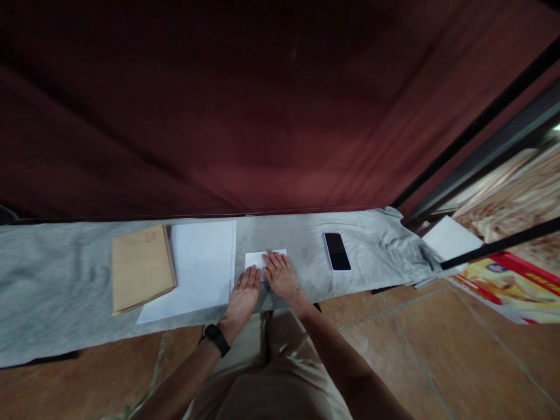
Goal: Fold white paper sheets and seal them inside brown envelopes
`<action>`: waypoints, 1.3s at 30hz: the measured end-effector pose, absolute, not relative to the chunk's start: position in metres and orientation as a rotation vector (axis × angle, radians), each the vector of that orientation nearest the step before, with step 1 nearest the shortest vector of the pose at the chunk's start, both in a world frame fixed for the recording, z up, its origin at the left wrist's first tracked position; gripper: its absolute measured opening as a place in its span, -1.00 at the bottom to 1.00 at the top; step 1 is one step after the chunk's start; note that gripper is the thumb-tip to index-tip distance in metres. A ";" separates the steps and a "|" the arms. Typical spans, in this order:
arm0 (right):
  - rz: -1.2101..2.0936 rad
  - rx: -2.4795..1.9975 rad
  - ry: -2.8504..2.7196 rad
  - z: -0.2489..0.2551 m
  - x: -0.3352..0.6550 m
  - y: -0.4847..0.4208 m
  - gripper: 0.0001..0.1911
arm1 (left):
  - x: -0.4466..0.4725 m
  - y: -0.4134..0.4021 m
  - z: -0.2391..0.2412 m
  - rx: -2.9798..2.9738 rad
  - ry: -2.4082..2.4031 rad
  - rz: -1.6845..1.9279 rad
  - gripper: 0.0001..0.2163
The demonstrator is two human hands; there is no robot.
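A small white piece of paper (254, 258), which looks folded, lies on the grey cloth in front of me. My left hand (246, 291) rests flat on its near left part, fingers stretched out. Across its right half lies my right hand (280, 274), palm down with the fingers extended and slightly spread. Both hands cover much of the paper, so its lower edge is mostly hidden. To the left is a stack of larger white paper sheets (203, 262), partly under several brown envelopes (142, 268).
A phone (337, 252) with a dark screen lies right of my hands. The grey cloth (301, 233) covers a narrow table against a dark red curtain (280, 116). Black metal bars (481, 122) and a red and yellow box (511, 286) stand at the right, above a tiled floor (394, 350).
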State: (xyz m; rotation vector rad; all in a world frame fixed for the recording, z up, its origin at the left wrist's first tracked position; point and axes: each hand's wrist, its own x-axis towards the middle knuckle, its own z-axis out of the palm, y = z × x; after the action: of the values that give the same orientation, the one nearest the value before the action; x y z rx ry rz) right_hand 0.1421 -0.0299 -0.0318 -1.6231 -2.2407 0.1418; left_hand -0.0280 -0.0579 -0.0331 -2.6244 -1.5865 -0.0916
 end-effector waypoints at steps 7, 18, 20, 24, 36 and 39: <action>0.111 -1.747 -2.133 -0.035 0.172 -0.033 -0.47 | -0.031 -0.056 -0.023 -2.654 -1.569 -0.041 -0.42; 0.293 -1.358 -2.132 0.000 0.200 -0.056 -0.64 | -0.034 -0.053 0.034 -2.701 -1.611 -0.817 -0.72; 0.363 -1.399 -2.009 0.006 0.202 -0.055 -0.65 | -0.036 -0.048 0.039 -2.643 -1.750 -1.042 -0.75; 0.514 -1.446 -1.744 0.007 0.201 -0.043 -0.65 | -0.038 -0.029 0.030 -2.480 -2.257 -1.625 -0.73; 0.220 -1.751 -1.709 -0.017 0.181 -0.025 -0.57 | -0.019 -0.009 -0.013 -2.233 -2.736 -1.651 -0.91; 0.166 -1.656 -1.921 -0.023 0.164 -0.039 -0.54 | -0.016 -0.008 -0.015 -2.199 -2.726 -1.536 -0.86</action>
State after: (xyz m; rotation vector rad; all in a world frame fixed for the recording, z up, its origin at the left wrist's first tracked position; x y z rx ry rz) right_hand 0.1638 -0.0392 -0.0231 -1.6562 -1.9213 0.1658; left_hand -0.0155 -0.0079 -0.0150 -2.1988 -2.7257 -1.5360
